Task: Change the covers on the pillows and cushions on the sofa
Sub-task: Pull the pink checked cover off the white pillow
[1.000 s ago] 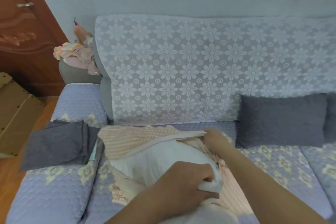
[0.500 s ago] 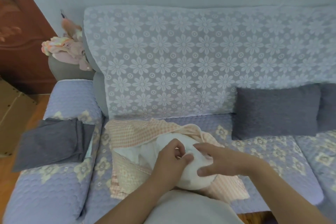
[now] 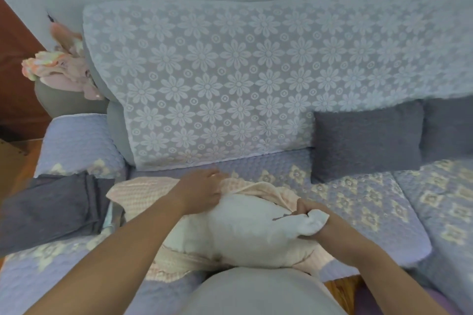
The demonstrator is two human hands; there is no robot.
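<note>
On the sofa seat [image 3: 358,202], directly in front of the flowered lace throw [image 3: 230,79] that drapes the backrest, lies one white pillow insert [image 3: 245,230], partly out of a pink checked cover [image 3: 143,194]. Its long axis runs left to right along the seat, parallel to the throw's lower edge, with one bunched corner pointing right. The right hand [image 3: 311,217] is clenched around that corner. The left hand [image 3: 202,193] presses on the cover's edge at the insert's far side, just below the throw; whether its fingers pinch the cloth I cannot tell. Right of the throw's lower corner, two grey cushions [image 3: 368,138] lean against the backrest. Left of the throw, one folded stack of grey covers [image 3: 51,210] rests on the armrest.
</note>
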